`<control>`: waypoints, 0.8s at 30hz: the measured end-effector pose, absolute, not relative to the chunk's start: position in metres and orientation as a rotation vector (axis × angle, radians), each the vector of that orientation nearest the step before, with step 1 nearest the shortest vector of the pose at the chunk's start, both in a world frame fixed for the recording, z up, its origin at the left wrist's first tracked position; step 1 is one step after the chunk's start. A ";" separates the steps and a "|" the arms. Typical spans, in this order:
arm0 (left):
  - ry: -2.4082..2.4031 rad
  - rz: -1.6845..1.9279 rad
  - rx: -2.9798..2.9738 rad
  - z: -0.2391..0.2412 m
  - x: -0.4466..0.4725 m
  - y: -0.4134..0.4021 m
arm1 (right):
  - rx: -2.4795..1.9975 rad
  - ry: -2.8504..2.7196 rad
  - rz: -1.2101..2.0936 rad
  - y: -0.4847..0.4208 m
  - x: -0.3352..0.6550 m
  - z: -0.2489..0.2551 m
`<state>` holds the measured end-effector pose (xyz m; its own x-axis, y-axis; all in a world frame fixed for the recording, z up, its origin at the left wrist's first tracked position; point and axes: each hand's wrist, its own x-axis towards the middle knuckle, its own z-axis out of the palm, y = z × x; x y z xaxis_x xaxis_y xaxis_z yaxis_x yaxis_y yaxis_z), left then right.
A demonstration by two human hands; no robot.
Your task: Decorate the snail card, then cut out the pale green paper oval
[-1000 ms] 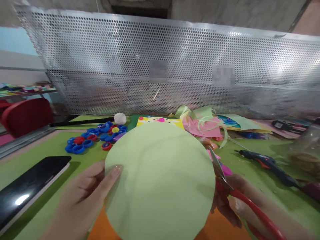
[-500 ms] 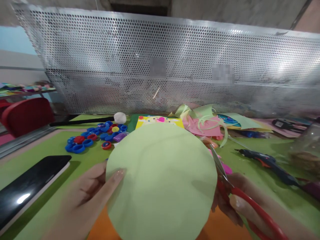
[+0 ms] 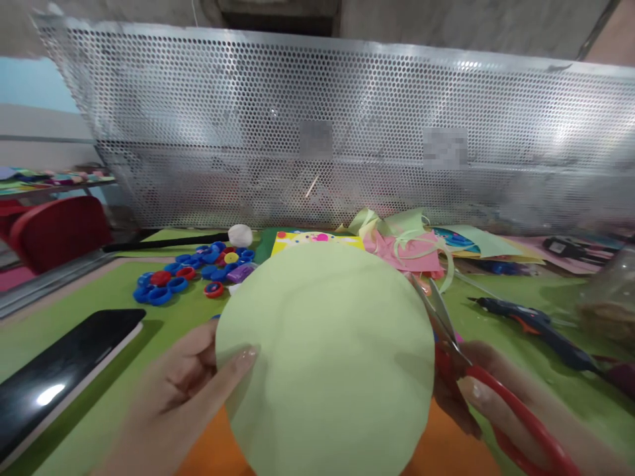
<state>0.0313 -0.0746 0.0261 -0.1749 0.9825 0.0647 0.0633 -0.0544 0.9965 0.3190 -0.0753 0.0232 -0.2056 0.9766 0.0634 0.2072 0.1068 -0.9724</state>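
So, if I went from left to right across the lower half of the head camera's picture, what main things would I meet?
Flat black-screened phone → the person's left hand → pale green round paper sheet → shiny metal scissor blades → dark glue gun with orange trigger → see-through rounded container.

"Where's the glare?"
"A white spot on the phone (image 3: 74,367), bright sheen on the metal panel (image 3: 372,125) toward the right."
"Shadows?"
"Soft ones across the green paper disc (image 3: 325,360)."
"Sharp?"
"The right-edge clear container (image 3: 612,287) looks blurred, possibly stretched."
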 end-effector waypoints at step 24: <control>1.388 1.427 1.171 0.028 0.038 -0.079 | -1.369 -1.549 1.042 -0.078 0.316 0.025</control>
